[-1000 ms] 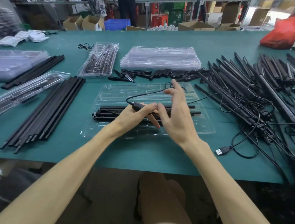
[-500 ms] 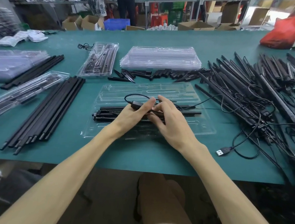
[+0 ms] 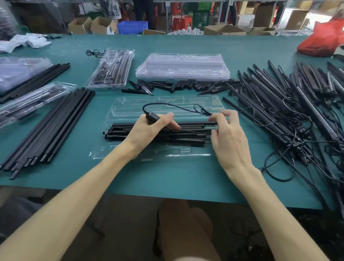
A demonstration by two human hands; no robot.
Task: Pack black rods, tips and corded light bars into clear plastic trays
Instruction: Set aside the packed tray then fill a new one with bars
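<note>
R hand (image 3: pixel 230 143) slid right vs 1 s ago; its fingers (image 3: pixel 228 114) now pinch cord (image 3: pixel 169 105) at light bar (image 3: pixel 196 124) end. L hand (image 3: pixel 148 128) fingers curl round switch (image 3: pixel 151 116), over tray (image 3: pixel 161 156). Loop flattened beyond fingers: bar nearly seated, cord tuck prob. next.

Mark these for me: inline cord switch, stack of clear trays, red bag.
inline cord switch (image 3: pixel 152 116): head view, on its exposed black body.
stack of clear trays (image 3: pixel 184 67): head view, middle of the top tray.
red bag (image 3: pixel 326 39): head view, centre of its near side.
</note>
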